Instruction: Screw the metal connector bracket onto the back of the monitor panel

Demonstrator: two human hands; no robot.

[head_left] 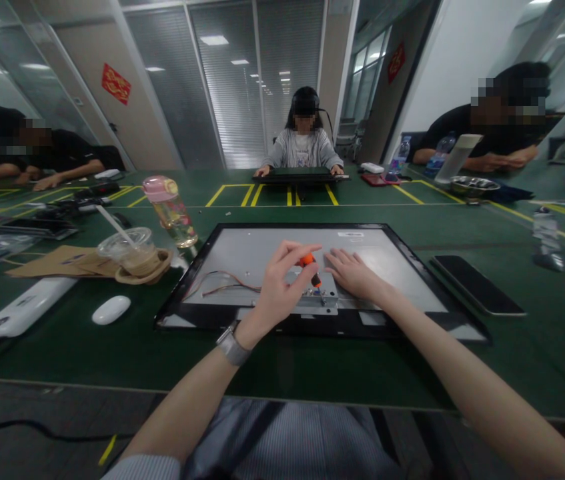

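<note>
A flat display panel (pixel 272 250) with a black frame and a pale grey back lies on the green table in front of me. My left hand (pixel 285 280) is closed around an orange and black screwdriver (pixel 317 281). Its tip points down at a small metal bracket (pixel 319 303) along the panel's near edge. Just to the right, my right hand (pixel 355 272) rests flat on the panel's back with its fingers stretched out. Thin coloured wires (pixel 227 277) run over the panel left of the bracket.
Left of the panel are a pink-lidded bottle (pixel 169 210), a plastic cup (pixel 135 250), a white oval case (pixel 111 310) and a white power bank (pixel 25 308) with a cable. A black phone (pixel 477 283) lies to the right. Several people sit around the table.
</note>
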